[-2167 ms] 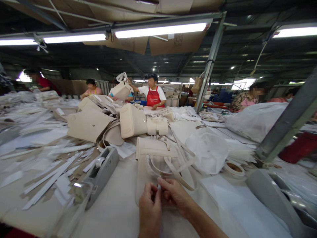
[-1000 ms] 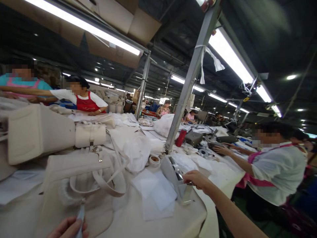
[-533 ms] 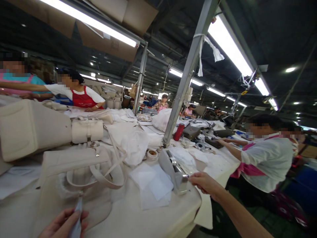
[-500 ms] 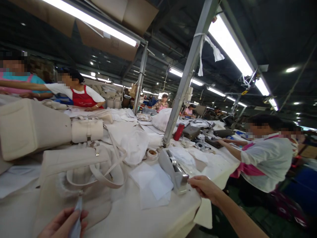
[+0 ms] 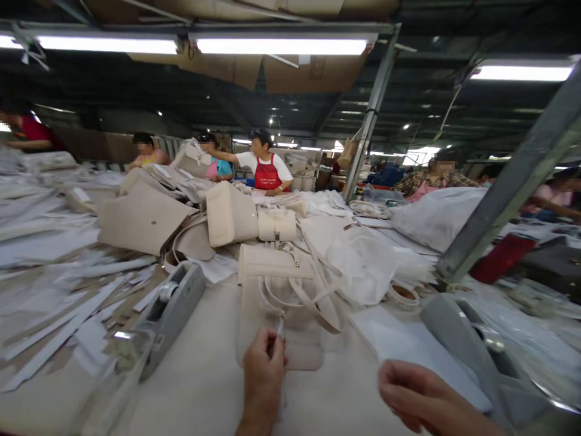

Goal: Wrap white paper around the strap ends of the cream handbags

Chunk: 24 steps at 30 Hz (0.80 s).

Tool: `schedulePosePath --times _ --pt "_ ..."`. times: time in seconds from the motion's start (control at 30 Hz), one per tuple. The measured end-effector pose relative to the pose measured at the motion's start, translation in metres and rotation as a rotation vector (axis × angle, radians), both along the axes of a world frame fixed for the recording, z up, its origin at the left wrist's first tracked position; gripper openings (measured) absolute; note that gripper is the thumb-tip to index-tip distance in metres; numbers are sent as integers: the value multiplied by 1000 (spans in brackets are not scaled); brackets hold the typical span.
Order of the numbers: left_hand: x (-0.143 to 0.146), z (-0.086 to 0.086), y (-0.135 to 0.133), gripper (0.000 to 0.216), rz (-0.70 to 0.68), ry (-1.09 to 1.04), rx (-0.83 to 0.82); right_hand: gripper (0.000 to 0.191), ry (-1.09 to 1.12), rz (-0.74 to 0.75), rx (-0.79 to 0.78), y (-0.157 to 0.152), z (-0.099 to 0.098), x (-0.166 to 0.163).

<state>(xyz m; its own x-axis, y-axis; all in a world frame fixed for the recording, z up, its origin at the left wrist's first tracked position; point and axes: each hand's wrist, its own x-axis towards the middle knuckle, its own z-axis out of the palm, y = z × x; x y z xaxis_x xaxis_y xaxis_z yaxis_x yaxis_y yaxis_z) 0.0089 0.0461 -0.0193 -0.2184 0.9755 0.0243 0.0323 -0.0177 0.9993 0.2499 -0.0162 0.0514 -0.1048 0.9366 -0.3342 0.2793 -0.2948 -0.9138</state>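
A cream handbag (image 5: 281, 284) lies flat on the pale work table, its strap and handle looped over the front. At the lower part of the bag my left hand (image 5: 265, 375) pinches a narrow whitish strip (image 5: 281, 328) that runs up to the handle's end. Clear plastic wrap seems to cover part of the handle. My right hand (image 5: 422, 393) is off to the right with curled, closed fingers, slightly blurred. What it may hold is too small to make out. Beside it are a stack of white sheets (image 5: 408, 339) and a grey tape dispenser (image 5: 481, 345).
Another tape dispenser (image 5: 170, 315) stands on the left, near scattered paper strips (image 5: 77, 321). Cream bags (image 5: 231, 215) are piled behind. A roll of tape (image 5: 403, 295), a metal post (image 5: 494, 194) and a red can (image 5: 503, 257) stand right. Co-workers sit across the table.
The view has swung left. My right hand has come away from the right tape dispenser toward the bag. My left hand still pinches the strip at the handle.
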Motion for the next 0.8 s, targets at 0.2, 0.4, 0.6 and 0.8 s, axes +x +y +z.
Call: schedulePosePath --times 0.2,0.4,0.6,0.8 --pt "-4 11 -4 14 -19 153 42 9 115 222 90 76 15 -121" --pt "-5 2 -4 12 -18 175 58 12 -118 183 162 102 -13 -130" --pt "-4 -12 -5 29 57 93 104 14 -120 128 176 102 -22 -132" --pt "-9 5 -9 10 -60 -61 2 5 -71 147 156 102 -21 -127"
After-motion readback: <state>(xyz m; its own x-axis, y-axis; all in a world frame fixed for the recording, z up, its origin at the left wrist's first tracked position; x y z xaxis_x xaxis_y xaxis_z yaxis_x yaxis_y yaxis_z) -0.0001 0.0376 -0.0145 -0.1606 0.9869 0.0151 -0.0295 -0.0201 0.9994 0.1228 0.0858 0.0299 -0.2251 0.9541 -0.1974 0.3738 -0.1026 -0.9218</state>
